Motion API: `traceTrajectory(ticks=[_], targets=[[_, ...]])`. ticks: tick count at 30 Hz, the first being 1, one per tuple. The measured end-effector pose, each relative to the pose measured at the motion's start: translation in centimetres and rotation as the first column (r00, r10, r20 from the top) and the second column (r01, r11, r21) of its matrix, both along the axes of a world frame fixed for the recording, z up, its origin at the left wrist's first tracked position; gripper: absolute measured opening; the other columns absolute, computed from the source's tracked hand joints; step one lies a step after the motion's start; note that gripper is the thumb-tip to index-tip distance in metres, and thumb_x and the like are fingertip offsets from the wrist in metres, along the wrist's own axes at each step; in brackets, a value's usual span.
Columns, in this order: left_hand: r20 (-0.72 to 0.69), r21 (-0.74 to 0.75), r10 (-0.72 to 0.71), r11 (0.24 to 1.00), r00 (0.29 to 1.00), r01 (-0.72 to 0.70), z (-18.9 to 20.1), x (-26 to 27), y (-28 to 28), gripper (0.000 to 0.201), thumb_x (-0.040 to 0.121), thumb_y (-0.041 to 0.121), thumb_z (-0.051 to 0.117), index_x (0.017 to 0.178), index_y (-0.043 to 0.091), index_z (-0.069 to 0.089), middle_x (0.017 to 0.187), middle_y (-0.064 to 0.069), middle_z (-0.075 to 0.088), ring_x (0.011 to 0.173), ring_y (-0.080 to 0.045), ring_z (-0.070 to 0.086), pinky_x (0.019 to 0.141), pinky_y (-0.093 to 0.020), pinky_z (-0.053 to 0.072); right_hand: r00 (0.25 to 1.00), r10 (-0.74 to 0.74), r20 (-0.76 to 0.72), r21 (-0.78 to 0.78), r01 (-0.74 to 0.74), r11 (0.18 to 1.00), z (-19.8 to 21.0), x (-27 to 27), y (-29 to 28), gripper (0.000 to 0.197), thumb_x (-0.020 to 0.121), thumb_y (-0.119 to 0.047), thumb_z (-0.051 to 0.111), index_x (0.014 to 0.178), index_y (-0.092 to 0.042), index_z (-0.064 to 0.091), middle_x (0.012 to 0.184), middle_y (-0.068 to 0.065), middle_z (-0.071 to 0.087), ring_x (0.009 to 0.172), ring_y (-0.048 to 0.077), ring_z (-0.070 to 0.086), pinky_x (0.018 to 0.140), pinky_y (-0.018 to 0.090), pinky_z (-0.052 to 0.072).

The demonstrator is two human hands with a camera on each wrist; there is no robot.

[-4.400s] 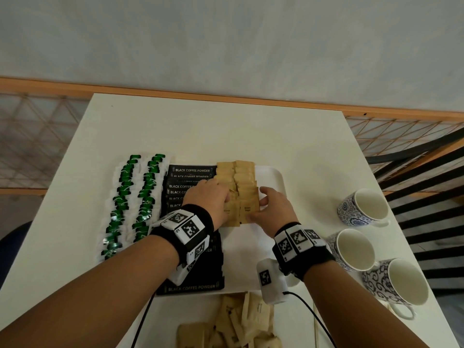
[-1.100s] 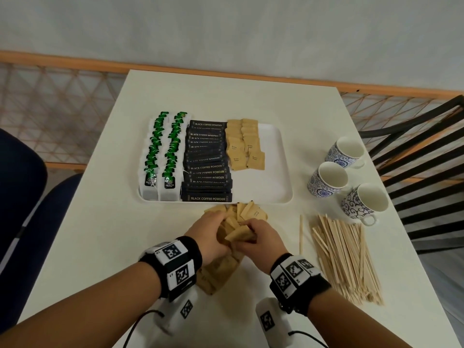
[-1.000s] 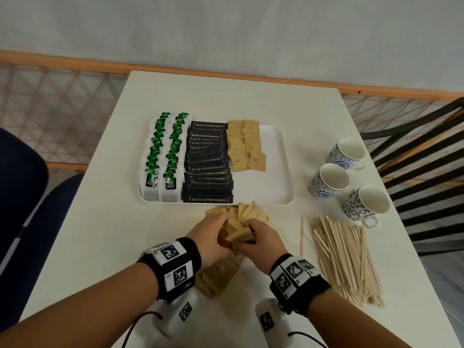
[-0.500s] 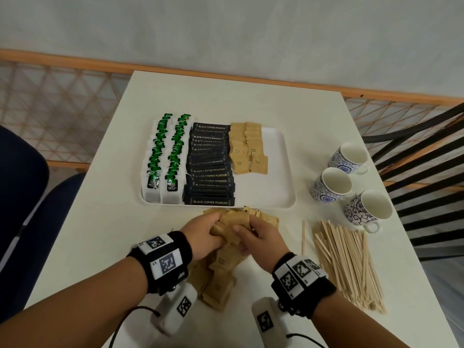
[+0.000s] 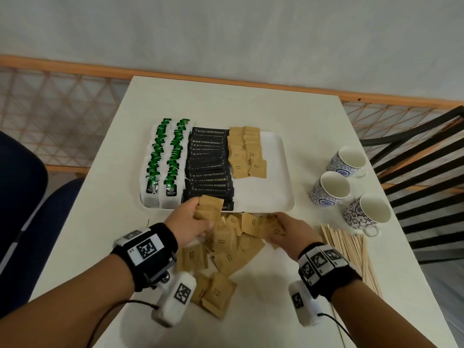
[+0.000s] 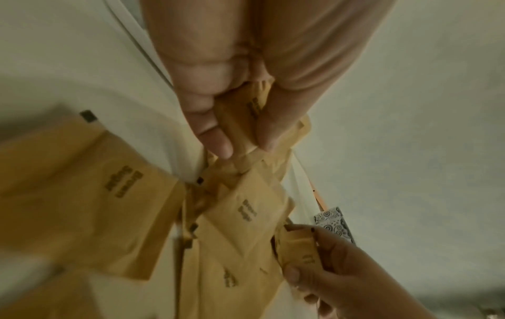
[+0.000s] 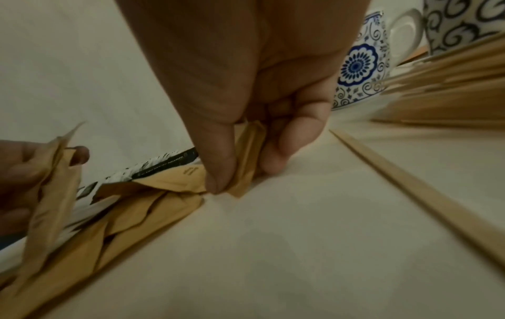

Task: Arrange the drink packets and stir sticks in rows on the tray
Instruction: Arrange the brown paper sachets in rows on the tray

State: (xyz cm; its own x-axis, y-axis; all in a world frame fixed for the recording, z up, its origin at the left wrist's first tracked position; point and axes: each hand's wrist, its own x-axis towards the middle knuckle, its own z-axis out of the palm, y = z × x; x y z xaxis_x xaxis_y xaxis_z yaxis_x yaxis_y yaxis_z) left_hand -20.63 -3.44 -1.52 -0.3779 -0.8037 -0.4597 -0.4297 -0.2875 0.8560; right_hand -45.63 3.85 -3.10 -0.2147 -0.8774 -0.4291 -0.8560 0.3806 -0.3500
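Two hands work the loose brown packets (image 5: 227, 249) heaped on the tabletop (image 5: 263, 310) just short of the tray (image 5: 273, 192). From the head view, the left hand (image 5: 187, 228) lifts a small stack of them just over the tray's near edge, while the right hand (image 5: 288, 232) pinches another few at the heap's far right. Beyond both grips, the tray carries two green rows (image 5: 164, 156), a black coffee row (image 5: 208, 167) and two short brown rows (image 5: 247, 151); stir sticks (image 5: 351, 257) lie right of the right hand, cups (image 5: 331, 188) beyond them.

Left wrist view: thumb and fingers (image 6: 216, 133) close on packets (image 6: 246, 120), more lying loose below.

Right wrist view: thumb and fingers (image 7: 289, 142) pinch a thin stack (image 7: 247, 155) low against the tabletop, a lone stick (image 7: 410, 183) to its right.

Judged from this, the brown rows are being filled; next each gathered stack needs squaring and laying overlapped at the near ends of those rows, without nudging the coffee row. Sticks remain untouched.
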Motion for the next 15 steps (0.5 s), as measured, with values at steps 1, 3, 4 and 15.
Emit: traceTrajectory(ticks=[1,3,4,15], targets=[[0.014,-0.004,-0.007,1.0,1.0,0.007,-0.1,0.0,0.2,0.038,0.082,-0.003,0.064,0.1,0.03,0.057,0.092,-0.002,0.066,0.087,-0.019,0.063,0.079,-0.036,0.056,1.0,0.01,-0.013,-0.006,-0.01,1.0,0.0,0.1,0.0,0.05,0.081,-0.038,0.066,0.127,-0.028,0.048,0.111,-0.001,0.061,0.099,0.02,0.058,0.078,0.029,0.047],[0.05,-0.02,-0.039,0.999,0.998,0.04,-0.4,-0.2,0.5,0.04,0.08,-0.002,0.067,0.099,0.032,0.057,0.094,0.001,0.069,0.089,-0.016,0.066,0.083,-0.034,0.054,1.0,0.002,-0.016,-0.025,-0.003,1.0,-0.1,0.2,0.0,0.052,0.078,-0.042,0.069,0.123,-0.023,0.049,0.113,-0.002,0.051,0.096,0.019,0.055,0.079,0.031,0.048],[0.067,-0.03,-0.054,0.998,0.996,0.056,-0.6,-0.2,0.7,0.04,0.079,-0.001,0.068,0.099,0.033,0.057,0.096,0.002,0.069,0.092,-0.015,0.066,0.085,-0.034,0.054,1.0,-0.007,-0.009,-0.033,0.006,0.999,-0.1,0.2,0.0,0.053,0.076,-0.041,0.07,0.121,-0.021,0.05,0.112,-0.002,0.047,0.093,0.018,0.054,0.079,0.03,0.048],[0.01,-0.047,0.024,0.999,1.0,-0.023,-0.1,0.0,0.3,0.035,0.082,-0.003,0.064,0.098,0.027,0.059,0.093,0.003,0.068,0.088,-0.012,0.063,0.079,-0.022,0.052,0.806,-0.189,0.561,-0.153,0.325,0.933,1.7,0.4,-0.3,0.019,0.073,-0.016,0.077,0.087,-0.022,0.065,0.073,-0.007,0.066,0.066,0.007,0.06,0.055,0.022,0.045]])
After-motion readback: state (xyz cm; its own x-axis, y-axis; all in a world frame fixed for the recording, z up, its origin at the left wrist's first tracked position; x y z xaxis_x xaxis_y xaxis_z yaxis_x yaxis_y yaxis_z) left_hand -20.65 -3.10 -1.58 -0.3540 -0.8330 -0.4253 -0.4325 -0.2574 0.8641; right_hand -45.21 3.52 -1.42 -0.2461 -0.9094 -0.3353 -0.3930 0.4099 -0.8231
